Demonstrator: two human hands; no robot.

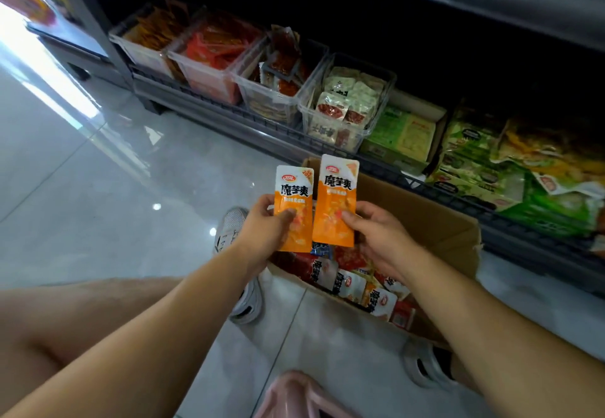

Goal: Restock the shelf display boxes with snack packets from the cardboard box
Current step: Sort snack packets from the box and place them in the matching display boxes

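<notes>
Left hand (266, 221) pinches one upright orange-and-white snack packet (293, 188), right hand (376, 237) its twin (339, 188); clear plastic display boxes (199, 63) sit just ahead.

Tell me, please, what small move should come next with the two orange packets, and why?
Probably lift both up to the shelf. The left hand pinches one orange packet and the right hand pinches the second orange packet, both above the cardboard box, so picking looks finished. The leftmost clear bin seems to hold orange packets, but blur hides whether they match.
</notes>
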